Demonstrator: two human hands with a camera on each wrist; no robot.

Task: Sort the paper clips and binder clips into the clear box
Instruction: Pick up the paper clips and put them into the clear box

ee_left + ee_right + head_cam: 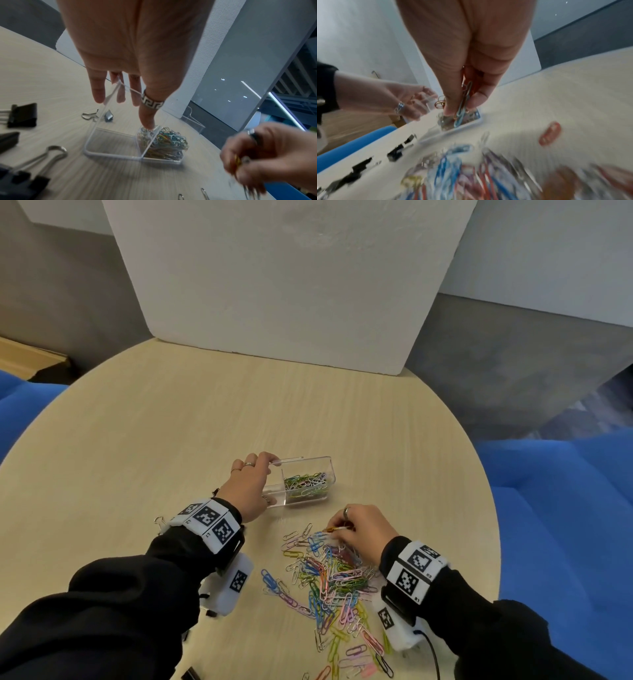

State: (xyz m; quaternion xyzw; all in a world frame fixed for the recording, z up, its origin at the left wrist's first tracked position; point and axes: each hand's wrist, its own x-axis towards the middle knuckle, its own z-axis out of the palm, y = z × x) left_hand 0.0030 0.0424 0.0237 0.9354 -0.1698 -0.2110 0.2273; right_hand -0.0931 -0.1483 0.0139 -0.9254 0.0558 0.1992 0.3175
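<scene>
Holding the clear box (pixel 301 481) near tabletop centre, left hand (pixel 248 486) grips its left end w/ curled fingers. Right hand (pixel 363 530) pinches several paper clips (pixel 462 106) above the clip pile (pixel 334 587) by the near edge.

Even, soft light is seen in the head view, with only faint shadows on the bench (pixel 205 419). Straight edges are bent by the wide lens. Strong motion blur is shown in the right wrist view; the left wrist view is smeared low down.
</scene>
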